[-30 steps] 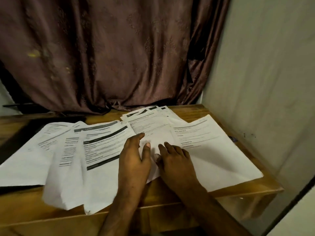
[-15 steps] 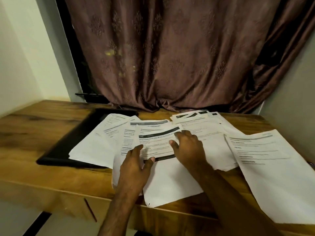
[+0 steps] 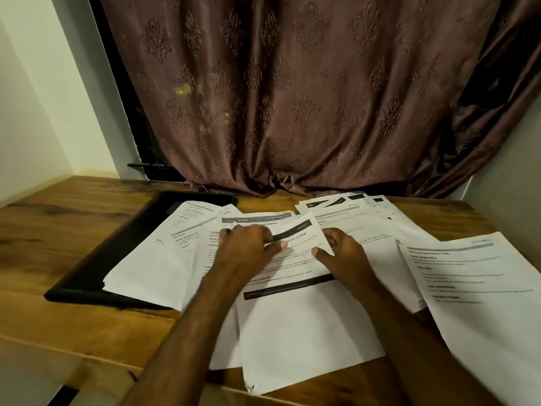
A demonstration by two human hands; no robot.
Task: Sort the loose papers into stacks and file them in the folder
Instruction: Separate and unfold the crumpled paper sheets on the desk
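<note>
white papers [image 3: 307, 332] carry black bars and grey text; black folder [image 3: 123, 253]; brown wood-grain table [image 3: 58, 230]; mauve damask curtain [image 3: 292, 98].

The folder [image 3: 96, 259] lies mostly hidden under papers [image 3: 152, 268]; the right sheet [image 3: 483, 312] runs off the edge; small print is unreadable

Papers [image 3: 307, 326] are covering the middle and right of the desk [image 3: 58, 230], and the folder [image 3: 96, 271] is taking the left centre, so I'm finding bare wood only at the far left and near-left edge; the curtain [image 3: 292, 98] is closing off the back
</note>
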